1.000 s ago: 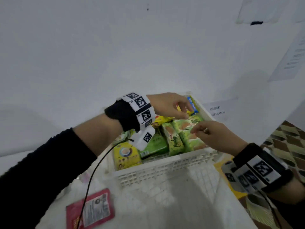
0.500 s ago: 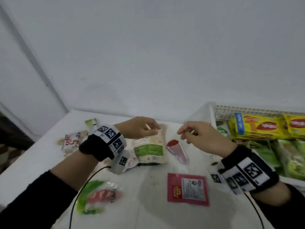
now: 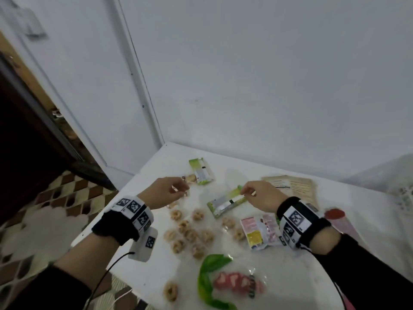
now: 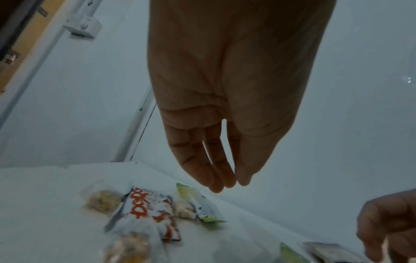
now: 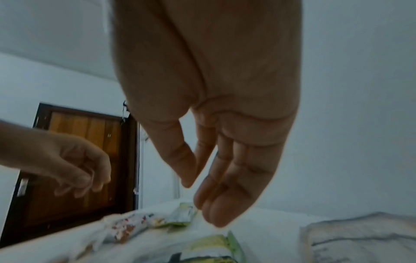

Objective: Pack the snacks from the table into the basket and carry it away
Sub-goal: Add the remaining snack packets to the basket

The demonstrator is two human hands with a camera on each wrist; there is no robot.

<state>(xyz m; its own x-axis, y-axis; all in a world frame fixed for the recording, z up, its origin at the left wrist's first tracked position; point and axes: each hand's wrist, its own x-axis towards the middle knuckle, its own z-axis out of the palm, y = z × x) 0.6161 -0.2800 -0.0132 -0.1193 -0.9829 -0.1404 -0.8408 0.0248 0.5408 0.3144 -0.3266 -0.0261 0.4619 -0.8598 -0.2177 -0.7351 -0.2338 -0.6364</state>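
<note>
Snacks lie scattered on the white table (image 3: 290, 283). My left hand (image 3: 178, 189) hovers with relaxed fingers and nothing in it, just above a white "pops" packet (image 4: 146, 211) and a wrapped cookie (image 4: 102, 201). My right hand (image 3: 247, 192) hangs equally empty, its fingertips (image 5: 213, 213) over the end of a green and white packet (image 3: 225, 201). A second green and white packet (image 3: 201, 171) lies farther back. Only a blurred corner of the white basket (image 3: 402, 193) shows at the right edge.
Several clear-wrapped round cookies (image 3: 190, 233) lie between my forearms, with a pink packet (image 3: 259, 229), a green bag of strawberry sweets (image 3: 223, 280), a beige pouch (image 3: 297, 186) and a red-topped stick (image 3: 337, 218). The table's left edge drops to patterned floor (image 3: 55, 193); a wall runs behind.
My view has swung left from the basket to the snacks on the table. Both hands came away from the basket and now hover empty over the packets.
</note>
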